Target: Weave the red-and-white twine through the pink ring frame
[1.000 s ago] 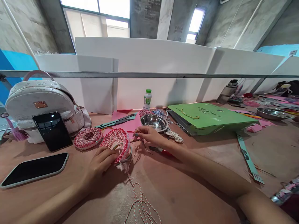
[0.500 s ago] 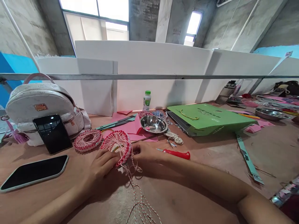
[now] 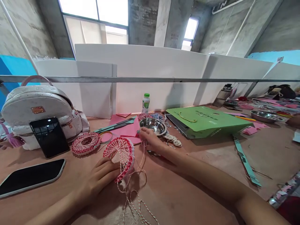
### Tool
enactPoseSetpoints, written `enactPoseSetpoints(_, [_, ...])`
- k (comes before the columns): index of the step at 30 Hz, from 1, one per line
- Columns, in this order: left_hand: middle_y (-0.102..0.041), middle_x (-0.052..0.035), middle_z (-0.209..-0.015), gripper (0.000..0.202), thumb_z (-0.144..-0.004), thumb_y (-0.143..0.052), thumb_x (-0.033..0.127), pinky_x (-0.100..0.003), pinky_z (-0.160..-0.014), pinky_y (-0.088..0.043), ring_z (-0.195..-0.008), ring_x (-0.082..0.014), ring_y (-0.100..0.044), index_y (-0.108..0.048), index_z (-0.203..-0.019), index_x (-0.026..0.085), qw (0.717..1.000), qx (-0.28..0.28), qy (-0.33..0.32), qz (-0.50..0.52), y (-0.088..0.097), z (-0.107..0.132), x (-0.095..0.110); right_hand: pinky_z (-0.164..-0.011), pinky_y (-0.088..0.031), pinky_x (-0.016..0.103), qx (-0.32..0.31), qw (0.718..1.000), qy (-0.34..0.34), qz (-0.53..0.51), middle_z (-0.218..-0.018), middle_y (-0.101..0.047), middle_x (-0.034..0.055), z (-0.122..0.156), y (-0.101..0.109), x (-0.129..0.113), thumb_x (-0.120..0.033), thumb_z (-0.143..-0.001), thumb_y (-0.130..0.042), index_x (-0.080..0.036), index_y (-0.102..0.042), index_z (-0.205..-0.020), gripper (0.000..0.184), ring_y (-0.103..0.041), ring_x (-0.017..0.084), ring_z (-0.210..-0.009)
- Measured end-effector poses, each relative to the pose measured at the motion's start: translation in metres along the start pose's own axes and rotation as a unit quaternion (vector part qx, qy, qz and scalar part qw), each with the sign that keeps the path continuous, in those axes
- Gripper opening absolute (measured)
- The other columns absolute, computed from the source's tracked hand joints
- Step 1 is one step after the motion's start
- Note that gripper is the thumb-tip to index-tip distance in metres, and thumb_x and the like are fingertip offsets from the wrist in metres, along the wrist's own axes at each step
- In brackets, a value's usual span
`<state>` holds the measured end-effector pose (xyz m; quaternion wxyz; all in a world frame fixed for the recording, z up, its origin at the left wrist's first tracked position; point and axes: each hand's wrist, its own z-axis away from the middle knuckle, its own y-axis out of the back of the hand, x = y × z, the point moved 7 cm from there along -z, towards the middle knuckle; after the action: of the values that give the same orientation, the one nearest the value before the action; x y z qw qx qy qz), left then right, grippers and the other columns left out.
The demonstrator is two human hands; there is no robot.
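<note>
My left hand (image 3: 100, 176) holds a half-round frame wound with red-and-white twine (image 3: 122, 156), its fingers against the frame's lower edge. My right hand (image 3: 151, 139) is pinched on a strand of the twine (image 3: 142, 165) that rises from the frame, and its fingertips are close to a steel bowl (image 3: 152, 126). Loose twine loops (image 3: 133, 203) lie on the pinkish table (image 3: 178, 193) below the frame. A similar woven ring (image 3: 86, 143) sits left of the frame. My right wrist covers most of some red-handled scissors (image 3: 152, 153).
A white backpack (image 3: 37, 115) with a black phone (image 3: 49, 137) leaning on it stands at left, and another phone (image 3: 30, 177) lies in front. Pink paper (image 3: 124, 131), a green paper bag (image 3: 206, 122), a bottle (image 3: 145, 103) and white cord (image 3: 172, 140) lie ahead. Another person's hand (image 3: 294, 122) shows at the right edge.
My right hand has moved away from the frame toward the bowl, drawing the twine up and covering the scissors. The frame now stands slightly farther from my right hand.
</note>
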<state>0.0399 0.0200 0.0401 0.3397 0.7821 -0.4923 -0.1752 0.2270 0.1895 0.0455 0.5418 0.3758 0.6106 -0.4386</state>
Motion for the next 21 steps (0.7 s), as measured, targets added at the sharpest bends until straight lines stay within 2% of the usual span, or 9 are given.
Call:
enactPoseSetpoints(2, [-0.072, -0.0099, -0.101, 0.03, -0.104, -0.04, 0.017, -0.037, -0.09, -0.053, -0.095, -0.0198, -0.063, -0.063, -0.123, 0.018, 0.999, 0.03, 0.018, -0.011, 0.004, 0.0, -0.003, -0.06, -0.043, 0.021, -0.136, 0.989, -0.022, 0.056, -0.069, -0.064, -0.0018, 0.013, -0.029, 0.002, -0.018, -0.072, -0.084, -0.013, -0.07, -0.073, 0.015, -0.056, 0.011, -0.066])
enactPoseSetpoints(4, [-0.071, -0.0095, -0.099, 0.026, -0.101, -0.045, 0.016, -0.036, -0.086, -0.053, -0.095, -0.0203, -0.062, -0.064, -0.119, 0.018, 0.996, 0.067, 0.047, -0.027, 0.009, -0.001, -0.007, -0.068, -0.046, 0.023, -0.281, 0.95, -0.046, 0.127, -0.08, -0.071, 0.0012, 0.035, -0.055, 0.007, -0.02, -0.073, -0.082, -0.013, -0.074, -0.077, 0.012, -0.061, 0.014, -0.075])
enactPoseSetpoints(6, [-0.07, -0.0089, -0.098, 0.023, -0.1, -0.048, 0.013, -0.034, -0.084, -0.053, -0.094, -0.02, -0.061, -0.065, -0.115, 0.018, 0.993, 0.083, 0.074, -0.033, 0.009, -0.001, -0.01, -0.071, -0.047, 0.024, -0.358, 0.915, -0.06, 0.178, -0.084, -0.072, 0.0004, 0.054, -0.068, 0.015, -0.028, -0.077, -0.08, -0.015, -0.077, -0.085, 0.015, -0.061, 0.014, -0.076])
enactPoseSetpoints(8, [-0.07, -0.0086, -0.097, 0.021, -0.099, -0.05, 0.012, -0.033, -0.083, -0.052, -0.094, -0.0198, -0.059, -0.065, -0.112, 0.018, 0.992, 0.079, 0.09, -0.031, 0.007, -0.001, -0.012, -0.072, -0.048, 0.025, -0.358, 0.913, -0.065, 0.183, -0.081, -0.071, -0.0009, 0.062, -0.072, 0.022, -0.034, -0.075, -0.083, -0.017, -0.077, -0.087, 0.022, -0.061, 0.014, -0.075])
enactPoseSetpoints(10, [-0.07, -0.0085, -0.098, 0.02, -0.099, -0.05, 0.012, -0.032, -0.084, -0.051, -0.094, -0.0196, -0.059, -0.065, -0.111, 0.018, 0.993, 0.071, 0.094, -0.029, 0.005, -0.001, -0.012, -0.073, -0.049, 0.026, -0.34, 0.923, -0.067, 0.164, -0.078, -0.07, -0.001, 0.064, -0.076, 0.029, -0.039, -0.071, -0.086, -0.017, -0.076, -0.086, 0.028, -0.063, 0.015, -0.076])
enactPoseSetpoints(13, [-0.07, -0.0091, -0.101, 0.02, -0.1, -0.049, 0.013, -0.032, -0.086, -0.051, -0.095, -0.0194, -0.059, -0.065, -0.113, 0.017, 0.994, 0.067, 0.083, -0.019, 0.004, 0.0, -0.012, -0.069, -0.05, 0.027, -0.249, 0.96, -0.052, 0.115, -0.078, -0.067, 0.0005, 0.057, -0.07, 0.029, -0.043, -0.076, -0.082, -0.017, -0.073, -0.087, 0.03, -0.062, 0.017, -0.076])
enactPoseSetpoints(15, [-0.069, -0.0096, -0.102, 0.023, -0.102, -0.046, 0.017, -0.034, -0.087, -0.051, -0.096, -0.0199, -0.06, -0.063, -0.116, 0.017, 0.996, 0.063, 0.059, -0.005, 0.005, -0.001, -0.008, -0.069, -0.05, 0.028, -0.173, 0.981, -0.027, 0.084, -0.086, -0.066, 0.0024, 0.054, -0.055, 0.019, -0.045, -0.086, -0.071, -0.018, -0.07, -0.095, 0.029, -0.06, 0.016, -0.078])
enactPoseSetpoints(17, [-0.07, -0.0094, -0.1, 0.028, -0.105, -0.038, 0.018, -0.036, -0.092, -0.05, -0.095, -0.0195, -0.061, -0.062, -0.12, 0.017, 0.998, 0.048, 0.027, 0.006, 0.006, -0.002, -0.002, -0.071, -0.05, 0.03, -0.121, 0.99, 0.007, 0.075, -0.097, -0.064, 0.004, 0.058, -0.035, 0.003, -0.042, -0.092, -0.062, -0.021, -0.066, -0.105, 0.025, -0.059, 0.017, -0.083])
enactPoseSetpoints(21, [-0.071, -0.008, -0.097, 0.037, -0.107, -0.028, 0.016, -0.036, -0.096, -0.048, -0.091, -0.0167, -0.063, -0.062, -0.12, 0.018, 1.0, 0.001, -0.009, 0.017, 0.005, -0.007, 0.008, -0.079, -0.05, 0.034, -0.097, 0.989, 0.044, 0.103, -0.104, -0.062, 0.006, 0.072, -0.005, -0.02, -0.029, -0.089, -0.064, -0.023, -0.062, -0.106, 0.018, -0.056, 0.02, -0.093])
